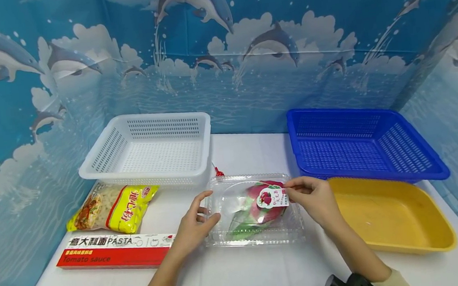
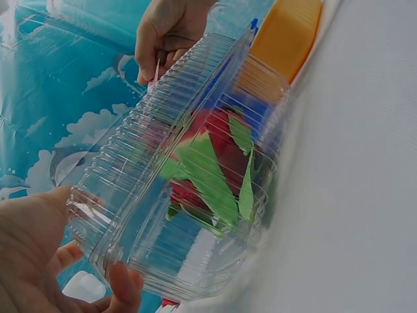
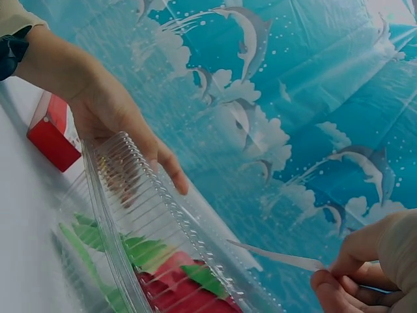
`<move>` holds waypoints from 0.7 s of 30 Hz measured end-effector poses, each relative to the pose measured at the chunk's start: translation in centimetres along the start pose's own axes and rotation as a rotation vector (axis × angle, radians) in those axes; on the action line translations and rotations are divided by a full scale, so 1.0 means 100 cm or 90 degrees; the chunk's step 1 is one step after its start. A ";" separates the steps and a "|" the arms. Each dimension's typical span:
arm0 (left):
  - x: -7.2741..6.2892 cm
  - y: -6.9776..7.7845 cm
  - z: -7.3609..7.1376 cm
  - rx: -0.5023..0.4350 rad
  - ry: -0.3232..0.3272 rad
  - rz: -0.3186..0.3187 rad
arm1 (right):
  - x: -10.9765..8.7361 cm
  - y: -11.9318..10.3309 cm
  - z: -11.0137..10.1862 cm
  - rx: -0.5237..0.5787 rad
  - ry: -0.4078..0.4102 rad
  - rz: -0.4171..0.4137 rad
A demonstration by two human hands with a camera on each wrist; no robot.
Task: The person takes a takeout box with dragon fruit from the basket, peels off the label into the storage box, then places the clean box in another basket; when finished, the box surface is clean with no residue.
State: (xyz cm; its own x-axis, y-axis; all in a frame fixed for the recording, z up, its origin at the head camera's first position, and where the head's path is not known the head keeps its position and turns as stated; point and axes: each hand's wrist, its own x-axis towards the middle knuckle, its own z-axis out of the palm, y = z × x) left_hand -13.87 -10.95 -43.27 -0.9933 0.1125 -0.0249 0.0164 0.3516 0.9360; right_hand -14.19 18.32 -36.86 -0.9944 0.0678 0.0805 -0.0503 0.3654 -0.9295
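A clear plastic clamshell box [image 1: 225,228] lies on the white table with a red and green dragon fruit [image 2: 221,147] inside. My left hand [image 1: 195,224] grips the box at its left side, thumb and fingers spread along the edge in the left wrist view. My right hand [image 1: 315,199] pinches the right end of a white label [image 1: 275,198] with a dragon fruit picture, over the right part of the lid. Seen from the right wrist, the pinched label [image 3: 280,255] stands off the lid. Whether its far end sticks to the lid I cannot tell.
Behind the box stand a white basket [image 1: 149,174] on the left and a blue basket [image 1: 381,176] on the right. A yellow tub [image 1: 398,219] sits beside my right forearm. To the left lie a yellow noodle bag [image 1: 113,209] and a red pasta box [image 1: 115,255].
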 end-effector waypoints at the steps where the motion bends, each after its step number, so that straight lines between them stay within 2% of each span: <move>1: 0.000 0.000 0.000 -0.002 0.000 0.000 | -0.001 0.000 -0.001 0.008 0.001 0.008; 5: 0.000 0.000 0.000 -0.009 -0.004 0.001 | -0.003 0.002 -0.008 0.021 0.013 0.028; 15: 0.001 -0.001 0.000 -0.022 -0.013 0.002 | -0.011 0.014 -0.035 0.040 0.053 0.006; 21: 0.001 -0.001 -0.001 -0.023 -0.013 0.002 | -0.017 0.024 -0.053 0.092 0.080 0.014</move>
State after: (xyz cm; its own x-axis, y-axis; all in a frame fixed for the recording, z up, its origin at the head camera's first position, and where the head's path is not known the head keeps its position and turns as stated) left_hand -13.94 -11.03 -43.38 -0.9908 0.1324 -0.0289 0.0147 0.3176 0.9481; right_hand -12.14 24.00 -37.32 -0.9765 0.1930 0.0961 -0.0510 0.2263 -0.9727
